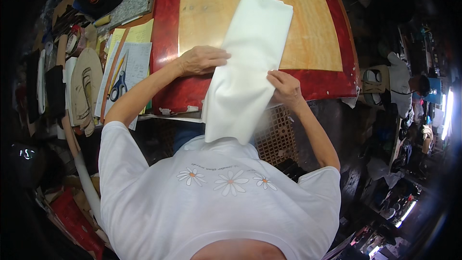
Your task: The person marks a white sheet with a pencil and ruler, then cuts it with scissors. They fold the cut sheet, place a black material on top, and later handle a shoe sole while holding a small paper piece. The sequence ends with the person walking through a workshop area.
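A long white sheet of soft, leather-like material lies lengthwise before me, folded in layers with an uneven far end. Its far part rests on the table; the near part bulges and droops over the front edge toward my chest. At the sheet's left edge is my left hand, fingers closed together with the tips on the material. My right hand pinches the opposite edge a little nearer to me, its lower fingers partly hidden. Both forearms reach in from the sides.
The table has a tan top and a red border. To the left lie blue-handled scissors, papers, a strip and beige pattern pieces. A brown lattice crate stands below the front edge. Cluttered shelves line the right.
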A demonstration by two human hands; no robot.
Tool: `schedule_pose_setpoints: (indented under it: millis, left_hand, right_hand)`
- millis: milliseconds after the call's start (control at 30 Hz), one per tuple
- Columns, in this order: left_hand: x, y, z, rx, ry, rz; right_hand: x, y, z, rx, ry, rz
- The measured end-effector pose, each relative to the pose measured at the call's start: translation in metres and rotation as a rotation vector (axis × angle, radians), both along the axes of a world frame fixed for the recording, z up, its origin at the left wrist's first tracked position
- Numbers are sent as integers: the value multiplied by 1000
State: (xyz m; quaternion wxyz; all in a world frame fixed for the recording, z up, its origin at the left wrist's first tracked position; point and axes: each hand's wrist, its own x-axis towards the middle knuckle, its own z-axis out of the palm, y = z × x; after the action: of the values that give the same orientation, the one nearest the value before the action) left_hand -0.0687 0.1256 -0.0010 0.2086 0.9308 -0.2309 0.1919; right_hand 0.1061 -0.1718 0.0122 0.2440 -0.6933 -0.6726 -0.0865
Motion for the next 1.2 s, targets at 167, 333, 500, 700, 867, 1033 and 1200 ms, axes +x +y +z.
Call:
schedule_pose_setpoints:
  millis: [167, 333, 500, 700, 867, 1033, 1200]
  left_hand:
    - [29, -6, -4, -596, 456, 542]
    - [57, -4, 6, -916, 518, 730]
    - [56, -12, 10, -717, 647, 821]
    - [52, -33, -5, -713, 431, 929]
    - [34, -48, 2, -528, 319, 963]
    - [-46, -87, 2, -612, 367, 987]
    - [-112, -127, 11, -731, 496, 1050]
  right_hand:
    - [48, 35, 6, -130, 965, -336]
    - [86, 65, 19, -514, 1543, -624]
    - [75, 61, 13, -357, 1451, -631]
    - [26, 36, -5, 79, 1241, -507]
    - [-5, 18, 8, 53, 1258, -535]
    - [-44, -1, 13, -40, 1315, -687]
    - [-71, 17, 10, -105, 1074, -645]
